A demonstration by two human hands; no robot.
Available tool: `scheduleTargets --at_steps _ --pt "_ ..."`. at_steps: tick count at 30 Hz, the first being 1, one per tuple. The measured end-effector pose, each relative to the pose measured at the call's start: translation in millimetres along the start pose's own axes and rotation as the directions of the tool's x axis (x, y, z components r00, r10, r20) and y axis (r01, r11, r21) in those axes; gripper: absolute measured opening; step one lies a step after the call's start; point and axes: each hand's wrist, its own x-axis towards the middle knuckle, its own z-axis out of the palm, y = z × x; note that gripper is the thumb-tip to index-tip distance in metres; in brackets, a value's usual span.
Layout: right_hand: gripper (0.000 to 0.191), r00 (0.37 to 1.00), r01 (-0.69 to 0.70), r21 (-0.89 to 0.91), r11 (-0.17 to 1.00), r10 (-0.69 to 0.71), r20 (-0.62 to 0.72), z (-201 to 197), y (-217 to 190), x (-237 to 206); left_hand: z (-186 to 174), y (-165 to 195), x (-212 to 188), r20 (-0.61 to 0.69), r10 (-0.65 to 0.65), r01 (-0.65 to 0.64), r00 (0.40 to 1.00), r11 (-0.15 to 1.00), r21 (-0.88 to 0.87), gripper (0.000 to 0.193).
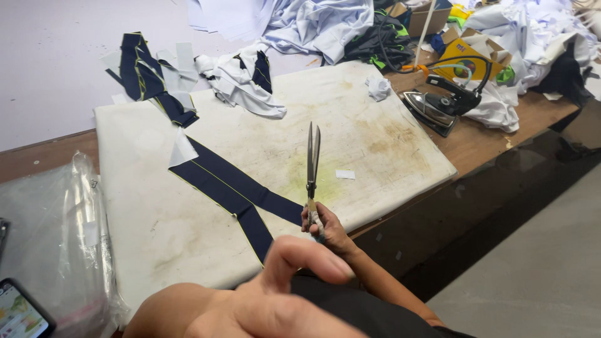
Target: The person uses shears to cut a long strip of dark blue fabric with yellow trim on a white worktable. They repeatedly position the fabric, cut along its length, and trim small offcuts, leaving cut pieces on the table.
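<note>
My right hand (327, 230) grips the handles of a pair of long steel scissors (312, 156). The blades are together and point away from me, over a stained white padded board (375, 125). Just left of the scissors a navy fabric strip with a thin yellow line (231, 184) lies diagonally on the board, a white piece at its upper end. My left hand (275, 294) is blurred and close to the camera at the bottom, one finger stretched to the right. It holds nothing and hovers near my right wrist.
A black electric iron (438, 103) sits on the wooden table (482, 141) to the right. Navy and white cut pieces (150, 75) and a crumpled white garment (241, 81) lie at the back. A clear plastic bag (56, 231) and a phone (19, 313) are at the left.
</note>
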Motion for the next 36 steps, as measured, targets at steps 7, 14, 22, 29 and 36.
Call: scheduleTargets --at_steps 7,14,22,29,36 --pt "0.078 0.993 -0.111 0.087 0.990 0.107 0.047 -1.9 26.3 -31.1 15.3 0.9 -36.5 0.025 -0.151 0.151 0.988 0.940 -0.305 0.022" --pt "0.076 0.971 -0.235 0.037 0.971 0.233 0.049 -7.7 33.3 -28.0 15.1 14.1 -17.8 0.010 0.000 0.001 1.000 0.985 -0.172 0.013" --pt "0.084 0.944 -0.200 0.026 0.979 0.186 0.272 -17.9 0.8 -22.8 10.9 8.3 -51.5 0.080 0.326 -0.335 0.942 0.930 0.152 0.010" --pt "0.081 0.745 -0.518 -0.267 0.812 0.582 0.326 -80.5 -19.0 -32.7 -28.1 -139.1 -145.5 -0.379 -0.464 0.514 0.800 0.205 0.833 0.048" --pt "0.069 0.658 -0.593 -0.323 0.737 0.675 0.333 -92.5 -6.8 -16.4 4.8 -222.6 -268.9 -0.377 -0.477 0.532 0.794 0.244 0.811 0.014"
